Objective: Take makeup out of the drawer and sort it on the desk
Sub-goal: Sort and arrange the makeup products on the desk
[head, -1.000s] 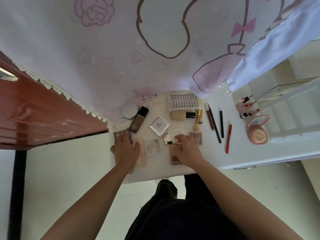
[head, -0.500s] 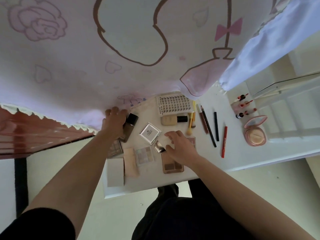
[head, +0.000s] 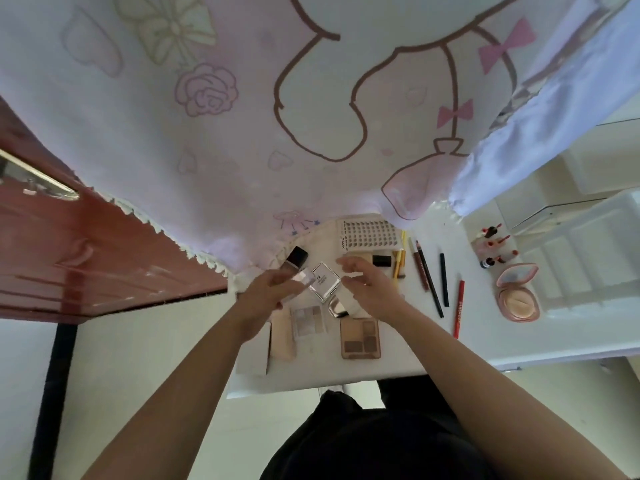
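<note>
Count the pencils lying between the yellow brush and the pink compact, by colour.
Brown: 1, the brown pencil
Black: 2, the long pencil and the short pencil
Red: 1, the red pencil
Total: 4

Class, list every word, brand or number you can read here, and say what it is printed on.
"XOXO": sideways on the white false-lash tray.
White square compact: dark print, too small to read.
Red pencil: lettering along barrel, blurred.

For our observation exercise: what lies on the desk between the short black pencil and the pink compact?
A red pencil, as the head view shows.
</note>
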`<action>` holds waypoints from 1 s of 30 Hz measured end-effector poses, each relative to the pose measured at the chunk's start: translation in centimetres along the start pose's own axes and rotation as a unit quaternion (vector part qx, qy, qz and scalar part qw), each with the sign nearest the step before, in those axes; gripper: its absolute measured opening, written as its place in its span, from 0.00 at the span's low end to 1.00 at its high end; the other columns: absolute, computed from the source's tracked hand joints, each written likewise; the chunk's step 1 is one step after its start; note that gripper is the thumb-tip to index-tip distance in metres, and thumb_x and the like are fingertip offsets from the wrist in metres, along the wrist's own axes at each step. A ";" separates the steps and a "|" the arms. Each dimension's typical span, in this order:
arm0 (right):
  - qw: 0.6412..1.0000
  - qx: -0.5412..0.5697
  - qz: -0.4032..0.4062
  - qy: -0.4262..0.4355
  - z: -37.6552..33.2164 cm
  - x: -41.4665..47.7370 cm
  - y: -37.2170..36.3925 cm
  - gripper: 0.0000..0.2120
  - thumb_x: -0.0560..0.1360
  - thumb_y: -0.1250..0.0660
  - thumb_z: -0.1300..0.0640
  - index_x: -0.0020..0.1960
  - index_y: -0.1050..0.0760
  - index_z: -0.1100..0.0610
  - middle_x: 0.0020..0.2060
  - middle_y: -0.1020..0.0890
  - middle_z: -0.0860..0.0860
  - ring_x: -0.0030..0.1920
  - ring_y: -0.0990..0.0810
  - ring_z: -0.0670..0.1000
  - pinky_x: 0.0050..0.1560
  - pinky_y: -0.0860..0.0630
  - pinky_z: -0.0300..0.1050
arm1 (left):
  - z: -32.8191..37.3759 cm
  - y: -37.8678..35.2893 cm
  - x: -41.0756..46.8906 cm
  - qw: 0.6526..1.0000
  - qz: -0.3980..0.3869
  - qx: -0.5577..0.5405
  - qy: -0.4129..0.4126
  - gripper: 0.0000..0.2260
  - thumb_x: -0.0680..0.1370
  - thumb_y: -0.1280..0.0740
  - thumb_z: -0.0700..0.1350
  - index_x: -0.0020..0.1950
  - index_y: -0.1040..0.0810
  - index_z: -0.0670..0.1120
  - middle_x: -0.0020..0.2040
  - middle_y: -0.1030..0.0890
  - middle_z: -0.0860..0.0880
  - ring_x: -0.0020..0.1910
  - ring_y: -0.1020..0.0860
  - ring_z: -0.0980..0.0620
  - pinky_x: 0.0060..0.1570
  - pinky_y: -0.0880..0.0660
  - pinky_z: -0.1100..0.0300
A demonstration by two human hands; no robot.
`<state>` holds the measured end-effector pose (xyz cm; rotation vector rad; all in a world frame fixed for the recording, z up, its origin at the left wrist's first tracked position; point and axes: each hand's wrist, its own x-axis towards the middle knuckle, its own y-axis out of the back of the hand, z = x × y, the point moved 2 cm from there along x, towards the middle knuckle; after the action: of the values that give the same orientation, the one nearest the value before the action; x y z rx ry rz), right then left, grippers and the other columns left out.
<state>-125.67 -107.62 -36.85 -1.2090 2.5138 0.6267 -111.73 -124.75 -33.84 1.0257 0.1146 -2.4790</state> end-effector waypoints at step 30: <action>0.995 0.085 -0.004 -0.049 2.0 -10.8 -1.3 0.28 0.68 0.20 0.49 0.65 0.25 0.51 0.53 0.17 0.44 0.49 0.16 0.43 0.45 0.20 0.35 | -5.6 -6.4 -4.0 0.972 -0.204 -0.116 -0.002 0.18 0.82 0.40 0.58 0.71 0.27 0.56 0.66 0.24 0.38 0.55 0.23 0.42 0.52 0.26 0.49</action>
<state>-117.96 -100.16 -34.31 -1.1001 2.4242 0.4489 -108.40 -116.19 -35.74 0.9720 0.6593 -2.7419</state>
